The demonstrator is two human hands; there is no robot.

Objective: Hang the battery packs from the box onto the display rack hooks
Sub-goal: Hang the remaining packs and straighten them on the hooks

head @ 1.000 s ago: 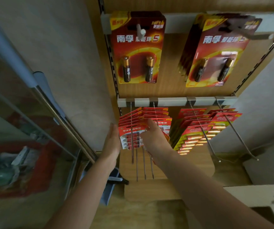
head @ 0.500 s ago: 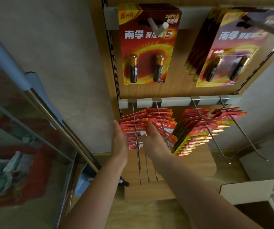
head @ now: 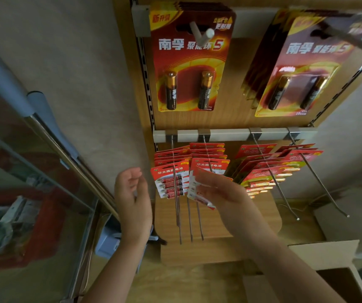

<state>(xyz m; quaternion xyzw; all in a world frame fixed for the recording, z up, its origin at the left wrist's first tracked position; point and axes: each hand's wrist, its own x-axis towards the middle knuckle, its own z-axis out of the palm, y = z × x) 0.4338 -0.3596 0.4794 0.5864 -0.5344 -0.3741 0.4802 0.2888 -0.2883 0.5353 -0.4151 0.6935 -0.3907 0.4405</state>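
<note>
On the rack's lower rail (head: pixel 230 134), several red battery packs (head: pixel 171 180) hang in rows on long wire hooks (head: pixel 189 221). Further red and yellow packs (head: pixel 269 171) fill the hooks to the right. My right hand (head: pixel 223 193) is in front of the second hook and holds a tilted red-and-white battery pack (head: pixel 198 193) by its edge. My left hand (head: pixel 132 197) hovers left of the hanging packs, fingers loosely curled, touching nothing. The cardboard box (head: pixel 324 252) sits at the lower right, its inside mostly hidden.
Two stacks of large two-battery cards (head: pixel 191 62) (head: pixel 302 66) hang on the upper rail. The far-right hook (head: pixel 319 182) is bare along most of its length. A glass counter with a metal rail (head: pixel 51 136) runs along the left. A wooden shelf (head: pixel 219 226) lies under the hooks.
My left hand has moved left, away from the packs it was steadying. My right hand has drawn back slightly to the right with one pack tilted in its fingers.
</note>
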